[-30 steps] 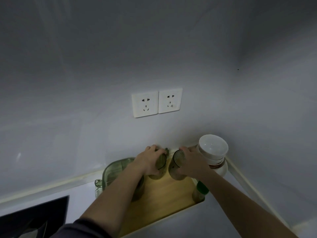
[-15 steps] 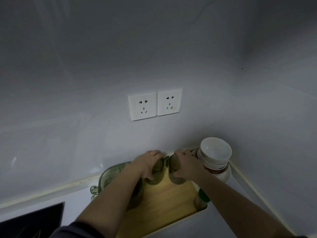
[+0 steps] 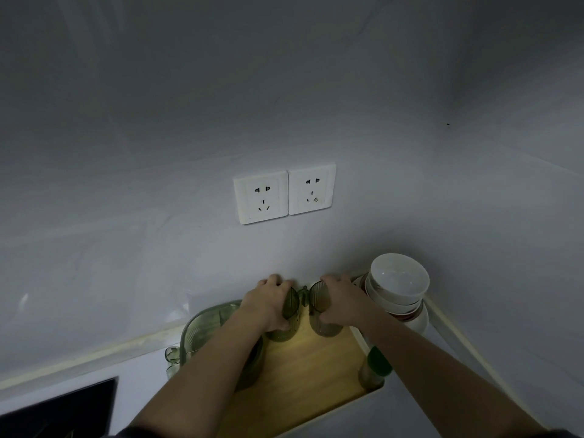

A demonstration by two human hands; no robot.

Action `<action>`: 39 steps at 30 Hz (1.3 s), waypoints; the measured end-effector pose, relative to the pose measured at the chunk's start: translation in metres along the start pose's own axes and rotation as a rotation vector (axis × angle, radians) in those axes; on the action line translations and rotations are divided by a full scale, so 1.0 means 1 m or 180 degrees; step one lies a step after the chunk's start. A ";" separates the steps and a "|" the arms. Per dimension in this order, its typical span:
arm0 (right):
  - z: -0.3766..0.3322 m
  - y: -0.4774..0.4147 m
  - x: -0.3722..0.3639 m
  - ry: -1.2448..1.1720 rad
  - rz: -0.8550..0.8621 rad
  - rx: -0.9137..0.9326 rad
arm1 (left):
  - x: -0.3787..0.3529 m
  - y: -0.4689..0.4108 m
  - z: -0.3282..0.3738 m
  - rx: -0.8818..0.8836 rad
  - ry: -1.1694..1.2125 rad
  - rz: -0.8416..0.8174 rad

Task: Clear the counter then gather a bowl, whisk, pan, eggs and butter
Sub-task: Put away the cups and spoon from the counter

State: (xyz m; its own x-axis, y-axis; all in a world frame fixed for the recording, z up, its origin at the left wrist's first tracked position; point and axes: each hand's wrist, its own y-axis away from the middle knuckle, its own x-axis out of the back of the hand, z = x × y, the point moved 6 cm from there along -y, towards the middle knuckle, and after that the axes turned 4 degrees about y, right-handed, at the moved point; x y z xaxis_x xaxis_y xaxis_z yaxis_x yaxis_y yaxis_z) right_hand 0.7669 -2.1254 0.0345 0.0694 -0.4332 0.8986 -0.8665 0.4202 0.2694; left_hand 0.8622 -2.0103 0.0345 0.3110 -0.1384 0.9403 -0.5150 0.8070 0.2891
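Two green ribbed glasses stand side by side at the back of a wooden tray [image 3: 303, 384] against the wall. My left hand [image 3: 268, 303] grips the left glass [image 3: 289, 311] from its left side. My right hand [image 3: 343, 303] grips the right glass [image 3: 319, 306] from its right side. A stack of white bowls [image 3: 398, 284] sits in the corner just right of my right hand. No whisk, pan, eggs or butter is in view.
A green glass pitcher [image 3: 205, 327] stands on the tray's left, partly under my left forearm. A small bottle with a green cap [image 3: 376, 366] stands at the tray's right edge. Two wall sockets [image 3: 284, 192] sit above. A black hob [image 3: 60, 409] lies at the lower left.
Both hands with the two glasses have shifted slightly back toward the wall, and the glasses stand closer together and more upright. The view tilted a little.
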 end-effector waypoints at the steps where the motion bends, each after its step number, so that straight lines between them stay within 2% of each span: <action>1: 0.000 -0.002 0.001 -0.0020 0.0044 -0.0004 | 0.000 0.000 0.000 0.0009 0.0011 -0.0018; 11: -0.004 -0.016 -0.003 -0.0303 0.0037 0.0039 | 0.000 -0.001 -0.001 0.0204 0.0126 -0.0002; 18: -0.005 -0.023 -0.008 -0.0415 -0.0026 0.0016 | 0.000 -0.001 -0.005 0.0227 -0.0141 0.0073; 30: 0.001 -0.024 -0.004 -0.0331 0.0062 -0.0030 | -0.008 0.001 -0.006 0.0230 -0.0369 0.0206; 35: 0.002 -0.026 -0.006 -0.0278 -0.0158 0.0019 | -0.011 0.003 -0.006 0.0239 -0.0512 0.0165; 39: 0.003 -0.027 -0.005 -0.0259 -0.0050 0.0036 | -0.011 0.004 -0.004 0.0329 -0.0562 0.0243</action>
State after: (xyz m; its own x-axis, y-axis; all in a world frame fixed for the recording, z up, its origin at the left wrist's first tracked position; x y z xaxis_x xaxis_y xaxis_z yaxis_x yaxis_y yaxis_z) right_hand 0.7884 -2.1372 0.0214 0.0430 -0.5034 0.8630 -0.8711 0.4041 0.2791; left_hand 0.8604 -2.0035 0.0246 0.1279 -0.1848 0.9744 -0.6137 0.7571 0.2241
